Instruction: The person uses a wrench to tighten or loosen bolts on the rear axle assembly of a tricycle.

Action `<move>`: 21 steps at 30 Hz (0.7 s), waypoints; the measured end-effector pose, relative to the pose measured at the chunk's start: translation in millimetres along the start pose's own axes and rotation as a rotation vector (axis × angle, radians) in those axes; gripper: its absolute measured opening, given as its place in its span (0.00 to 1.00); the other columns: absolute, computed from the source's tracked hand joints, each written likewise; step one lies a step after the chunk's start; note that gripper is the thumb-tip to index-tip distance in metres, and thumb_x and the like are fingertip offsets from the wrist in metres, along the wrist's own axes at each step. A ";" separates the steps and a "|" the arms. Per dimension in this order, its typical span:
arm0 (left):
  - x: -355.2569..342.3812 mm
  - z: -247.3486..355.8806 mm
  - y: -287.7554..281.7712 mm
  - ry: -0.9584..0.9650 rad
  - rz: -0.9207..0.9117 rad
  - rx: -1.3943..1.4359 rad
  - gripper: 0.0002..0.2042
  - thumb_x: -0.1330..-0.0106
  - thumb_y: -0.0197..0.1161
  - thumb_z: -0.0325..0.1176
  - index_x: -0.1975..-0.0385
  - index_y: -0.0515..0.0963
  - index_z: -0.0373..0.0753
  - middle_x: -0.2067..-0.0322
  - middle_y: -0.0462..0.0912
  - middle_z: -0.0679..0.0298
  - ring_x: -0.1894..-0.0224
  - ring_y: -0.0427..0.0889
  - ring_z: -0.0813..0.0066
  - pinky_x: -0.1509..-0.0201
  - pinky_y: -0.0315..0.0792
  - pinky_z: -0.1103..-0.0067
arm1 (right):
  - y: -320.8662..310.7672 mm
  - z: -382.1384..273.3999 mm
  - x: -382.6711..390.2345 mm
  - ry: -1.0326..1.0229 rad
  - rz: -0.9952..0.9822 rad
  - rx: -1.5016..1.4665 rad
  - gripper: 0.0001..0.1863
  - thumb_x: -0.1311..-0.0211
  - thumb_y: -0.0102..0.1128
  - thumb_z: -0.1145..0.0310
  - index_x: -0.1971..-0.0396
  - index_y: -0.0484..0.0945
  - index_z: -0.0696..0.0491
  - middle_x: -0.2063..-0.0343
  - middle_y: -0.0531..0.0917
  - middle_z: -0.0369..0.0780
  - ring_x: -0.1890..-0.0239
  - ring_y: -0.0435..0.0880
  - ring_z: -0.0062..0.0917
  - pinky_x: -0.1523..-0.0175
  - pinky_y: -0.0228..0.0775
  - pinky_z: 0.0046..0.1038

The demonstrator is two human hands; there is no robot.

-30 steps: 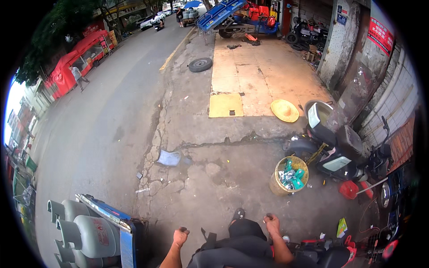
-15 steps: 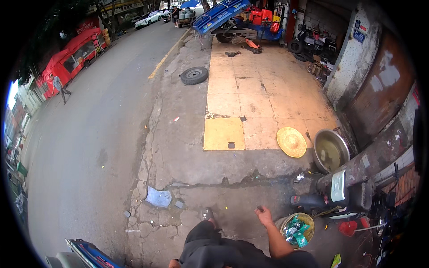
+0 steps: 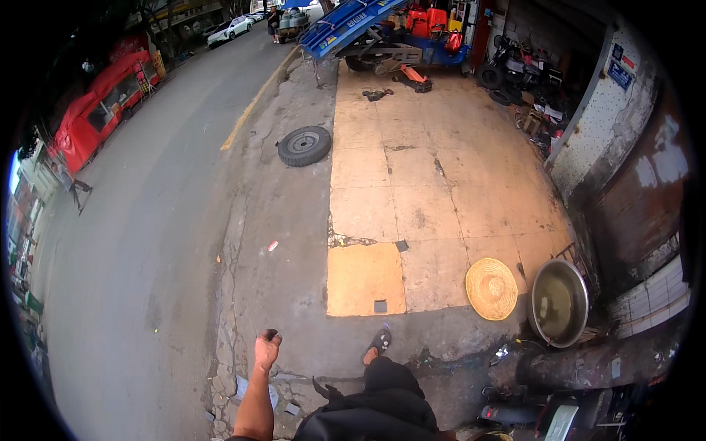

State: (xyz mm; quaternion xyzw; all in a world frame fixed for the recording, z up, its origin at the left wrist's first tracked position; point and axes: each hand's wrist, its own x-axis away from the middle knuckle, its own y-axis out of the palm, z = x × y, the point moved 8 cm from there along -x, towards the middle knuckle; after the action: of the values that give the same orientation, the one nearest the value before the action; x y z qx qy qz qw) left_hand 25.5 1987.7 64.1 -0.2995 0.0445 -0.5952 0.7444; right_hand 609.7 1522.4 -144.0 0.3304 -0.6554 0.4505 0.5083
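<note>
My left hand [image 3: 266, 348] reaches forward at the bottom left over the concrete pavement, fingers curled and closed; dark marks or something dark show at the fingertips, and I cannot make out what, if anything, they hold. My right hand is out of view. Below me my foot in a dark sandal [image 3: 379, 343] steps on the concrete. Ahead lie a straw hat [image 3: 490, 289] and a metal basin [image 3: 558, 303] of murky water, side by side near the wall at right.
A loose tyre [image 3: 304, 145] lies beside orange paving [image 3: 419, 213]. A blue tricycle [image 3: 353, 26] with raised bed stands beyond, near cluttered parts [image 3: 522, 95]. The street [image 3: 147, 191] runs at left, with a walking person [image 3: 73, 187] and a red awning [image 3: 88, 117].
I have moved forward: the hat, basin and tyre are nearer, while the bucket and gas cylinders have mostly left view. My left hand has swung forward into view; my right hand has gone out of view.
</note>
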 end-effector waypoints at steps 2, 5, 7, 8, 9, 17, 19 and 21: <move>-21.0 -40.2 42.6 -0.122 -0.074 -0.120 0.20 0.44 0.64 0.38 0.56 0.80 0.29 0.60 0.84 0.45 0.55 0.84 0.57 0.49 0.75 0.71 | 28.5 -147.9 -12.9 -0.222 -0.003 0.093 0.14 0.49 0.66 0.63 0.80 0.77 0.58 0.86 0.75 0.40 0.85 0.74 0.31 0.80 0.66 0.37; -1.6 -68.4 121.1 0.200 -0.669 -0.835 0.13 0.42 0.58 0.40 0.62 0.83 0.43 0.61 0.85 0.55 0.57 0.83 0.53 0.50 0.77 0.67 | 73.3 -417.8 32.1 -0.796 0.206 0.473 0.17 0.47 0.65 0.62 0.67 0.81 0.62 0.72 0.84 0.44 0.73 0.82 0.33 0.65 0.74 0.34; 10.1 -105.8 144.3 0.364 -0.884 -1.071 0.11 0.41 0.56 0.41 0.68 0.83 0.45 0.66 0.85 0.57 0.62 0.83 0.54 0.54 0.77 0.65 | 142.7 -597.3 116.0 -0.926 0.235 0.469 0.24 0.45 0.65 0.59 0.56 0.80 0.63 0.61 0.85 0.47 0.58 0.84 0.33 0.52 0.73 0.32; -5.1 -105.8 143.6 0.073 -0.920 -1.004 0.11 0.41 0.57 0.41 0.69 0.83 0.44 0.67 0.85 0.57 0.63 0.83 0.55 0.56 0.77 0.66 | 167.2 -679.0 151.4 -1.036 0.123 0.368 0.26 0.44 0.65 0.58 0.52 0.78 0.62 0.59 0.85 0.48 0.56 0.83 0.33 0.49 0.72 0.31; -29.3 -103.3 143.8 -0.202 -0.882 -0.930 0.11 0.41 0.57 0.41 0.70 0.83 0.43 0.68 0.85 0.57 0.65 0.83 0.55 0.57 0.77 0.66 | 183.8 -748.0 169.8 -1.086 0.067 0.327 0.25 0.43 0.64 0.59 0.51 0.77 0.61 0.57 0.84 0.48 0.52 0.82 0.34 0.46 0.71 0.31; -371.8 -29.2 202.5 -0.364 -0.611 -0.732 0.13 0.42 0.60 0.43 0.75 0.82 0.38 0.76 0.84 0.58 0.76 0.80 0.60 0.70 0.75 0.68 | 314.3 -1039.6 225.6 -1.221 -0.127 0.386 0.26 0.40 0.63 0.57 0.47 0.74 0.59 0.54 0.83 0.49 0.50 0.81 0.34 0.44 0.71 0.31; -499.2 104.8 243.6 -0.286 -0.414 -0.489 0.11 0.45 0.61 0.37 0.81 0.80 0.36 0.86 0.79 0.61 0.85 0.76 0.66 0.77 0.72 0.70 | 263.9 -1042.2 180.7 -0.990 0.023 0.483 0.27 0.41 0.64 0.55 0.48 0.76 0.59 0.55 0.83 0.49 0.51 0.82 0.35 0.46 0.72 0.31; -632.2 273.5 261.6 -0.247 -0.131 -0.234 0.17 0.49 0.65 0.36 0.63 0.82 0.30 0.66 0.85 0.47 0.61 0.85 0.58 0.55 0.76 0.71 | 211.7 -1018.8 96.5 -0.868 0.248 0.510 0.25 0.48 0.67 0.55 0.59 0.82 0.61 0.64 0.86 0.48 0.58 0.84 0.35 0.51 0.74 0.32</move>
State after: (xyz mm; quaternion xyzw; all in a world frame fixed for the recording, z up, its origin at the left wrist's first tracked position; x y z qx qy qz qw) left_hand 184.2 2701.5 -26.5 -0.4571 0.0022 -0.5921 0.6637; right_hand 770.9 2548.1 -26.0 0.5200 -0.7095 0.4743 0.0358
